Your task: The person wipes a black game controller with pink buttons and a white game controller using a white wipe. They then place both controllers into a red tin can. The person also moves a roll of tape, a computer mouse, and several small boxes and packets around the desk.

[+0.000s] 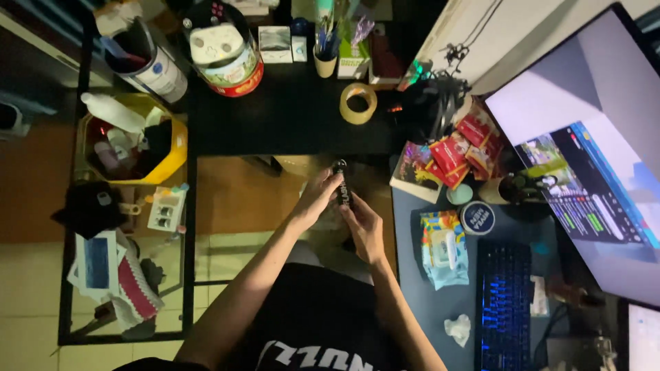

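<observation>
— Between the desks, what's held?
— A slim black tube (342,187), upright, long axis pointing away; left hand (317,197) and right hand (364,230) both pinch it.
— Packages?
— Red packets (459,150) beside the monitor (584,158); round blue tin (477,218) near the keyboard (503,302).

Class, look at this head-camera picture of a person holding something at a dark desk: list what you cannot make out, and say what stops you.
- Head view: the slim black cylindrical object is half covered by the left hand and right hand; its kind is unclear.
- The large lit monitor is cut off by the right edge.
- The yellow plastic bin holds a dim, unreadable jumble.
</observation>
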